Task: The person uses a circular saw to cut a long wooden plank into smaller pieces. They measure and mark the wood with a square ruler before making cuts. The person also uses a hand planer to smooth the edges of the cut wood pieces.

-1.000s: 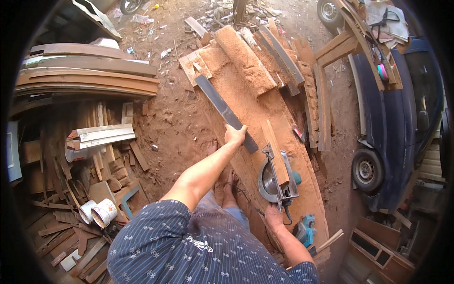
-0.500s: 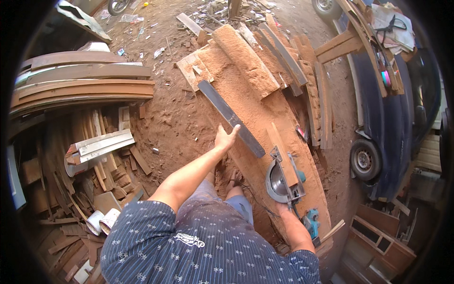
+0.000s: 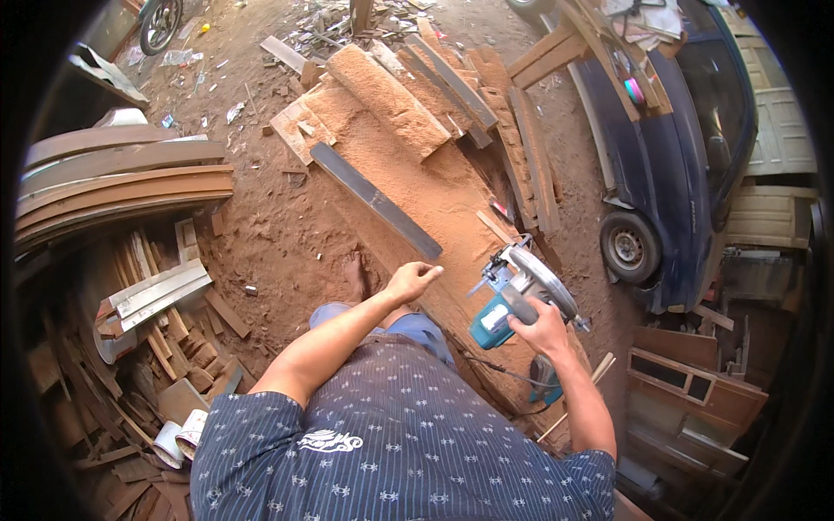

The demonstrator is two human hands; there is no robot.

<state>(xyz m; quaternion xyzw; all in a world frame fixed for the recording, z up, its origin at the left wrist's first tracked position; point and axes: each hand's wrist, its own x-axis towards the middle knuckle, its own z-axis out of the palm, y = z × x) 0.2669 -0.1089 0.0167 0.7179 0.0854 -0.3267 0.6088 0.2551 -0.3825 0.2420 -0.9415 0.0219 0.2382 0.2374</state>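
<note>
My right hand (image 3: 540, 330) grips the dark handle of a circular saw (image 3: 495, 319) with a teal motor body and grey blade guard. The saw is over the right side of a wide plank (image 3: 365, 230) coated in sawdust. My left hand (image 3: 414, 282) is by the plank's left edge, thumb and fingers drawn together; whether anything small is pinched there is hidden. Just beyond its fingers lies a long dark-faced board (image 3: 375, 200), apart from the hand. A thin wooden strip (image 3: 495, 227) rests on the plank past the saw.
Another teal power tool (image 3: 545, 379) sits on the plank near my right forearm, with a cord nearby. Stacked boards (image 3: 130, 165) and scrap wood (image 3: 187, 347) are at the left. A dark blue vehicle (image 3: 643, 156) stands at the right. More offcuts (image 3: 447, 74) lie at the far end.
My left hand has left the dark board and drawn nearer, its fingers closing. The saw, earlier blade-up with a wood piece over it, is now turned over in my right hand.
</note>
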